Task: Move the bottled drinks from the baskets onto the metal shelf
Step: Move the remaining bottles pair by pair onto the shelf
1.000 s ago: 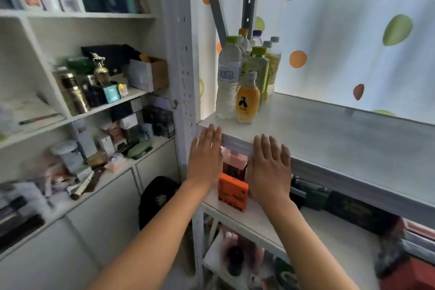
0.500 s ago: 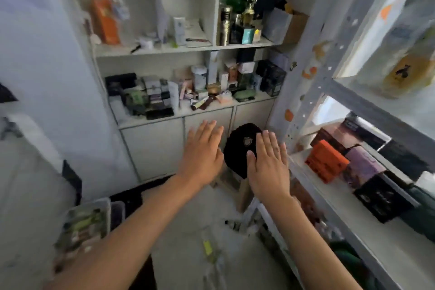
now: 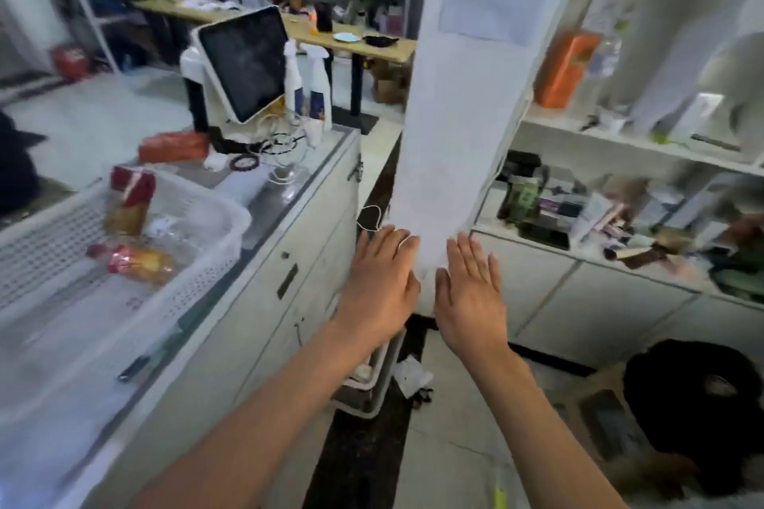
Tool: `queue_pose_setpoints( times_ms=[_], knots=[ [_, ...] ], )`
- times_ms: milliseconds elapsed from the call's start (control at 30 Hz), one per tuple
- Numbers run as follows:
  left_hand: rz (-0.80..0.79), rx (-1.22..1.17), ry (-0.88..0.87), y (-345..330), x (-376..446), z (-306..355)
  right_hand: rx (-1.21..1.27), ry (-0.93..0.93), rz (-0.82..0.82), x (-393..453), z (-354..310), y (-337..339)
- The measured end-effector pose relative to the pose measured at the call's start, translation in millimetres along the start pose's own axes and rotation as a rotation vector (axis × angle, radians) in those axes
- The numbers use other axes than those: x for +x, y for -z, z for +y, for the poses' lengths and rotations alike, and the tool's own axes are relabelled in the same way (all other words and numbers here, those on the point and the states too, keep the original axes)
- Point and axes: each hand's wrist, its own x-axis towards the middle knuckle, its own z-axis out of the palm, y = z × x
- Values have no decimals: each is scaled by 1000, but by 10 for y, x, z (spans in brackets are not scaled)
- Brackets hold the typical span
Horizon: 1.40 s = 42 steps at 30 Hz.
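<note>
On the counter at the left, a white perforated basket [image 3: 198, 219] holds what look like two bottled drinks through the blur, an upright red-labelled bottle [image 3: 128, 202] and an orange-filled bottle [image 3: 136, 260] lying on its side. The left hand [image 3: 378, 285] and right hand [image 3: 471, 293] hover empty, fingers straight, well apart from the basket. Full plastic bottles are likely heavy, stiff and smooth, so grasping around the body below the cap seems safest.

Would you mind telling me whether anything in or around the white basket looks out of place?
One bottled drink lies on its side in the white basket, while another bottle stands upright. On the floor, crumpled paper looks like litter. Both hands are empty.
</note>
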Motion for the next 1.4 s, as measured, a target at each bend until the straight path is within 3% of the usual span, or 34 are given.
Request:
queue_pose_setpoints(
  times_ms=[200,433,567,833,1000,1167,1267,1400],
  knots=[
    [93,70,201,698,-356,-1333,47,265,-41,465,-1524,-663],
    [275,115,411,1218,-670,-2464,114,412,-82,836,-2781,-1296],
    [158,207,553,1310,-837,-2965,151,459,-184,994,-3232,-1566],
    [12,136,901,1103,-953,-3502,251,447,-424,1362,-3556,-2070],
    [-95,-142,1255,866,-842,-3765,168,420,-554,1682,-3623,-2418],
    [41,-622,1655,637,-608,-3895,86,430,-621,2053,-3707,-2788],
    [195,-906,1761,513,-482,-3973,59,409,-695,2153,-3714,-2968],
    [263,-942,1787,409,-420,-4058,48,469,-742,2223,-3769,-3102]
  ],
)
